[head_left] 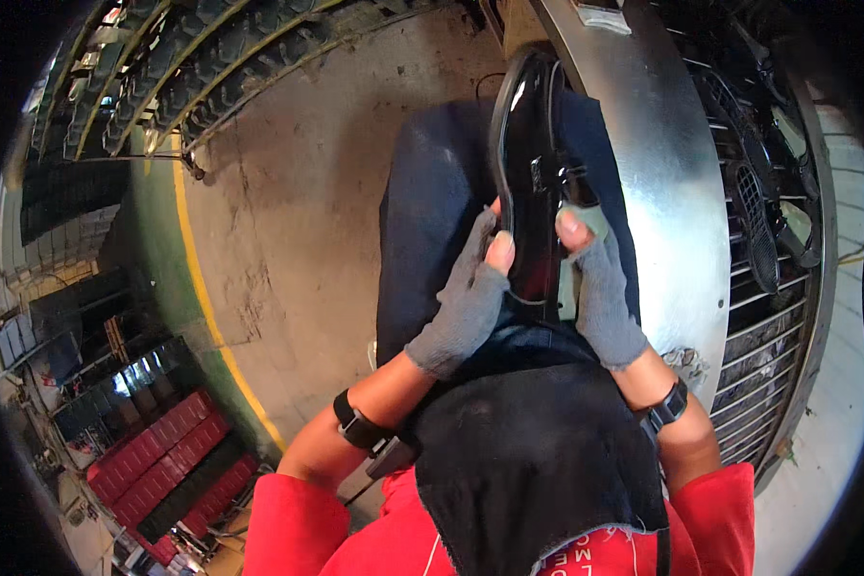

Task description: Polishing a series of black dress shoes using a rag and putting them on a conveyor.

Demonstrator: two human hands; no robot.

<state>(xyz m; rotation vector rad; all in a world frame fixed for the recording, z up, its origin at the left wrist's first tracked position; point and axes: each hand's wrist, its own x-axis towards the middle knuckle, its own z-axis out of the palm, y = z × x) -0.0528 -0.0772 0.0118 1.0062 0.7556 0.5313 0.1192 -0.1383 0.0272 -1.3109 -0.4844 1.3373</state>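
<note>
- Shoe (526, 209), glossy and seemingly assembled, is not yet set down.
- Left grip (470, 288) and right grip (600, 293) curl around its sides.
- More shoes (756, 230) lie on the rack (822, 298).

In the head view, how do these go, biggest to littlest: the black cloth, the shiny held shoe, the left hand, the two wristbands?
1. Black cloth
2. Held shoe
3. Left hand
4. Left wristband and right wristband: too alike to rank
</note>
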